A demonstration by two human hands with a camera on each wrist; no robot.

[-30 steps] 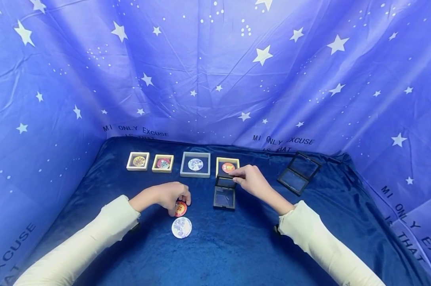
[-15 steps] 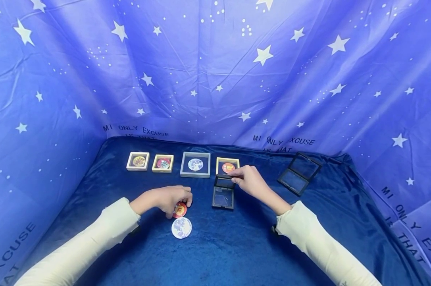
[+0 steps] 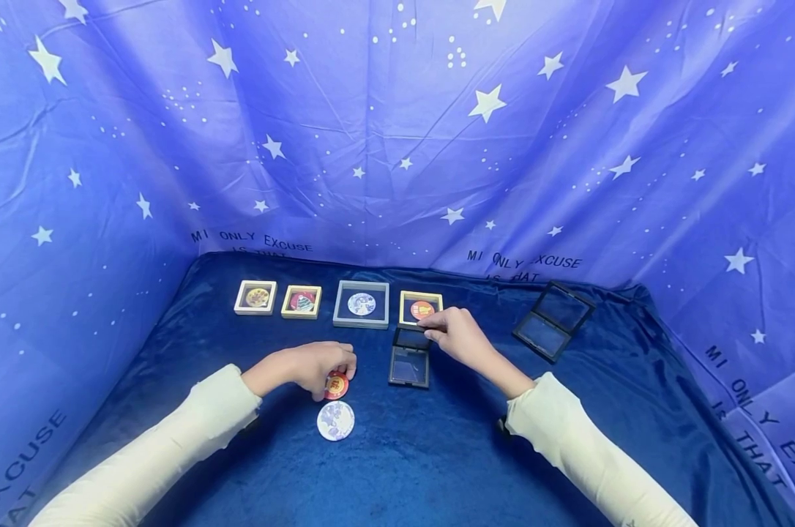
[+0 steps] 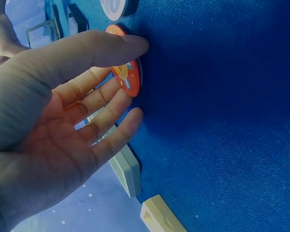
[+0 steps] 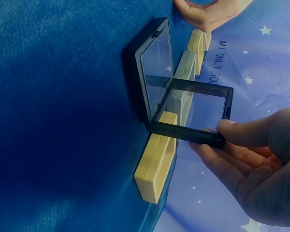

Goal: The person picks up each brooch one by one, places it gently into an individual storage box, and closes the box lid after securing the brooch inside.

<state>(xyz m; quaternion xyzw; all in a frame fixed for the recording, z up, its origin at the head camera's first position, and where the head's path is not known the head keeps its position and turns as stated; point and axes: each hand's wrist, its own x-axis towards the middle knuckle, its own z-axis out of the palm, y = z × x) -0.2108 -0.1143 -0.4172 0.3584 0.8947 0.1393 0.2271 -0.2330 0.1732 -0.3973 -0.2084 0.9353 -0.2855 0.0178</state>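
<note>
In the head view my left hand [image 3: 321, 366] has its thumb and fingers around a round red-and-gold badge [image 3: 337, 385] on the blue cloth. The left wrist view shows this badge [image 4: 128, 79] between thumb and fingertips, partly covered by the thumb. A white-and-purple badge [image 3: 335, 421] lies just nearer to me. To the right, my right hand [image 3: 460, 335] pinches the upper edge of a small black display frame [image 3: 409, 367]. Seen from the right wrist, this hinged frame [image 5: 195, 131] stands unfolded, its clear window empty, thumb and fingers of the hand [image 5: 266, 164] at one corner.
Along the back stand two small cream frames [image 3: 255, 285] with badges, a larger grey frame [image 3: 361, 322] and another cream frame [image 3: 420, 295] with an orange badge. An unfolded black frame [image 3: 553, 322] lies back right. Starry curtains [image 3: 371, 110] enclose the table.
My right hand has shifted the small black frame slightly to the left, its raised half still held. My left hand stays at the red badge, moving only a little.
</note>
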